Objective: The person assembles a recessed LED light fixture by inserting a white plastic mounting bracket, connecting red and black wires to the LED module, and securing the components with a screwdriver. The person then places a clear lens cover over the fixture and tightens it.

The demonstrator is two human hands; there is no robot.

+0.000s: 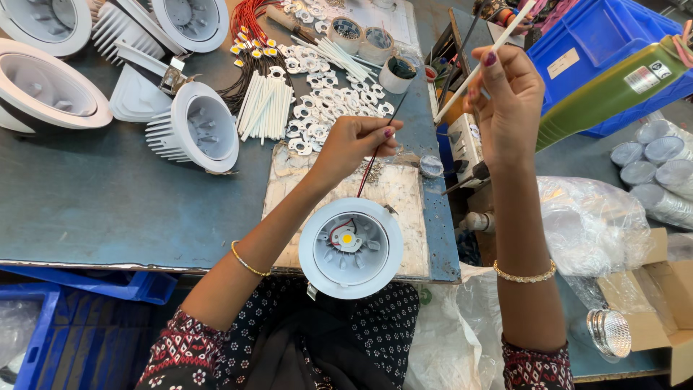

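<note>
Centrally, the left hand [351, 142] pinches wires [372, 160] above a lamp [351, 248]. Upper right, the right hand [507, 101] grips a white tube [482, 63].

This is a small workshop where lamps are put together by hand. The worn blue-grey surface [108, 195] carries many white round lamp housings [193, 126] with cooling fins, a heap of small white plastic rings [325, 101], a bundle of white tubes [266, 108] and red and black wires [249, 29]. Blue plastic crates [599, 43] stand around, and bags of what seem to be shiny reflectors [650, 162] lie beside open cardboard boxes [660, 303].
</note>
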